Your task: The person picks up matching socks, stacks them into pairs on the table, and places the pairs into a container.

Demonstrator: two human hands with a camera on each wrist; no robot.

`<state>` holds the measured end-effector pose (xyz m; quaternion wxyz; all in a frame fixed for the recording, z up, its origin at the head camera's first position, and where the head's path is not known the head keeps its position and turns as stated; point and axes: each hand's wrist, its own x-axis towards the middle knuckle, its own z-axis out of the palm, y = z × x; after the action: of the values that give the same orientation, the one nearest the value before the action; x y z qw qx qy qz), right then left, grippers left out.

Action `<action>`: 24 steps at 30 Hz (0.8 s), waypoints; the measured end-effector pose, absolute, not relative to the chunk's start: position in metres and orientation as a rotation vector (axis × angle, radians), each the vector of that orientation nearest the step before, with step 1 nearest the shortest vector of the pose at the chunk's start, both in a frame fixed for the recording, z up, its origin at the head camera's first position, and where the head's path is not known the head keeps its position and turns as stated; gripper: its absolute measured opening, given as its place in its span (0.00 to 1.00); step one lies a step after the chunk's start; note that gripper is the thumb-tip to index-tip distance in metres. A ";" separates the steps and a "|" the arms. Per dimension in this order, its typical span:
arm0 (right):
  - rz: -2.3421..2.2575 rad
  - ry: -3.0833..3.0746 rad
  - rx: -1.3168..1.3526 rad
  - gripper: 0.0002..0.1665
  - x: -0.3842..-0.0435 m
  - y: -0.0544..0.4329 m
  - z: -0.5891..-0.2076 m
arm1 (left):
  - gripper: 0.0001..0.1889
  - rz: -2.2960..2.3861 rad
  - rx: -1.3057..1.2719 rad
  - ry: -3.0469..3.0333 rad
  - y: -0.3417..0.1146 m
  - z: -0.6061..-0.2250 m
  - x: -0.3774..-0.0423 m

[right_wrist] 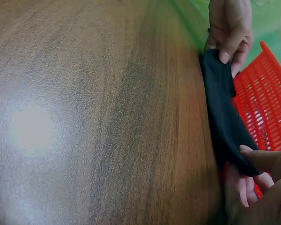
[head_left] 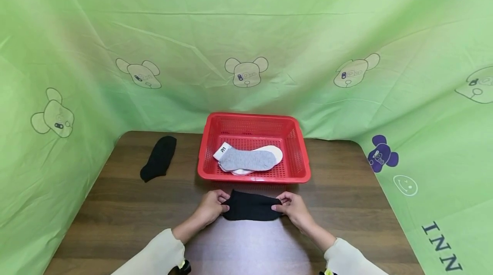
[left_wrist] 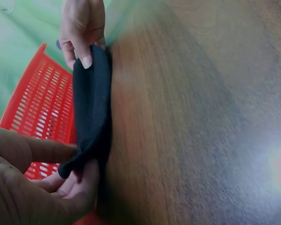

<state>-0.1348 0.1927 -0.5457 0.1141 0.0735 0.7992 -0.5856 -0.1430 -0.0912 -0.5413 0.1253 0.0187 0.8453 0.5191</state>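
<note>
Stretched sideways between both hands is a black sock (head_left: pixel 252 206), held just in front of the red basket. My left hand (head_left: pixel 209 208) pinches its left end between thumb and fingers. At the other end, my right hand (head_left: pixel 295 210) pinches the sock the same way. In the left wrist view the black sock (left_wrist: pixel 91 101) hangs close over the wooden table, its near edge folded around the fingertips. The right wrist view shows the thumb on top of the black sock (right_wrist: pixel 227 112) and fingers beneath. A second black sock (head_left: pixel 158 158) lies flat at the table's left.
The red basket (head_left: pixel 254 178) with perforated sides stands at the table's back middle. Inside lie a grey sock (head_left: pixel 248 160) and a white sock (head_left: pixel 274 152), overlapping. Green fabric (head_left: pixel 246 31) with printed bear heads surrounds the wooden table (head_left: pixel 346 181) at the back and sides.
</note>
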 end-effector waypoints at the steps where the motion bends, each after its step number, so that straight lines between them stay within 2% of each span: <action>1: -1.713 2.346 0.207 0.15 -0.135 0.193 -0.546 | 0.12 1.495 0.054 2.474 -0.090 -0.541 -0.143; 13: -1.683 2.369 0.275 0.12 -0.135 0.191 -0.543 | 0.08 1.524 0.062 2.467 -0.089 -0.544 -0.142; 19: -1.723 2.361 0.297 0.13 -0.135 0.190 -0.544 | 0.07 1.528 0.081 2.502 -0.092 -0.543 -0.144; 24: -1.798 2.341 0.357 0.13 -0.137 0.193 -0.545 | 0.12 1.692 0.007 2.428 -0.096 -0.539 -0.148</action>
<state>-0.1368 0.1929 -0.5453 0.0841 0.1195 0.7846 -0.6025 -0.1477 -0.0961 -0.5388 0.0910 0.0023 0.8170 0.5694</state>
